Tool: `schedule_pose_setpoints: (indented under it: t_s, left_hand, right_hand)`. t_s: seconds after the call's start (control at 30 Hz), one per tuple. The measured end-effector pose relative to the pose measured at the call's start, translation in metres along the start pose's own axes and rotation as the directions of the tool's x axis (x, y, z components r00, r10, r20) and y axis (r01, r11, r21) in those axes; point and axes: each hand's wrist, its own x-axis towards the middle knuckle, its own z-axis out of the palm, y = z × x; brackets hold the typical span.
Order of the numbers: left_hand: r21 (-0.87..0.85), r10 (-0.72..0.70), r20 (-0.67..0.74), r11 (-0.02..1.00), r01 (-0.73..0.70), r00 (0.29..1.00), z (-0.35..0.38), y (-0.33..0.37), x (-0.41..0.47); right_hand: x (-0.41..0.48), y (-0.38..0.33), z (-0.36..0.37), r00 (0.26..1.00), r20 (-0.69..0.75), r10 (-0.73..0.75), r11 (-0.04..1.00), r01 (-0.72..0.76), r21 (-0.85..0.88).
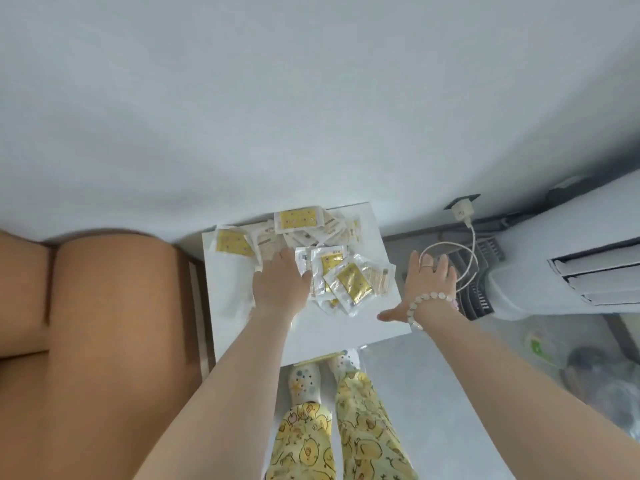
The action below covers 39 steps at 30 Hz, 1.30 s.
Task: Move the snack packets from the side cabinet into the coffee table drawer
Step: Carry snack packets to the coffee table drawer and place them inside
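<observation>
Packets (pixel 349 278) point every way. Left hand (pixel 280 282) lies flat on them; right hand (pixel 429 282) spread, empty, over cabinet's (pixel 346 329) right edge.

Bright, flat, diffuse light with only soft shadows, white wall (pixel 311 98) nearly washed out, mild blur throughout, strong wide-angle bending at edges, floor clutter (pixel 595 375) bottom-right smeared, print on snack packets (pixel 349 282) unreadable.

left hand (pixel 281 279) flat, right hand (pixel 426 285) splayed
</observation>
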Motion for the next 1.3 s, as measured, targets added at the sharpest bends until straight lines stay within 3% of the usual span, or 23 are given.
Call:
schedule_pose_setpoints:
  t_s: [0.17, 0.3, 0.57, 0.7, 0.97, 1.1, 1.3]
  left_hand:
    - [-0.176, -0.158, 0.049, 0.971, 0.165, 0.986, 0.048, -0.008, 0.039]
    - [-0.321, -0.382, 0.064, 0.867, 0.381, 0.922, 0.086, 0.009, 0.078]
    - [-0.373, -0.565, 0.104, 0.741, 0.558, 0.819, 0.139, 0.05, 0.119]
    - [-0.373, -0.588, 0.112, 0.723, 0.582, 0.801, 0.149, 0.05, 0.12]
    - [-0.509, -0.598, 0.074, 0.665, 0.546, 0.798, 0.154, 0.047, 0.117]
    - [-0.621, -0.643, 0.059, 0.575, 0.532, 0.764, 0.154, 0.045, 0.108]
    - [-0.744, -0.72, 0.119, 0.391, 0.542, 0.684, 0.152, 0.041, 0.095]
  right_hand:
    - [0.06, -0.034, 0.036, 0.997, 0.046, -0.055, 0.995, 0.051, 0.084]
    - [0.116, -0.059, 0.063, 0.995, 0.074, -0.072, 0.972, 0.054, 0.231]
    - [0.168, -0.073, 0.118, 0.999, 0.044, -0.009, 0.929, -0.008, 0.37]
    - [0.169, -0.074, 0.122, 0.999, 0.03, 0.021, 0.935, -0.03, 0.353]
    - [0.163, -0.073, 0.131, 0.978, 0.143, 0.154, 0.895, -0.199, 0.399]
    - [0.157, -0.065, 0.137, 0.964, 0.169, 0.205, 0.908, -0.252, 0.336]
    - [0.145, -0.05, 0.141, 0.963, 0.231, 0.142, 0.941, -0.204, 0.271]
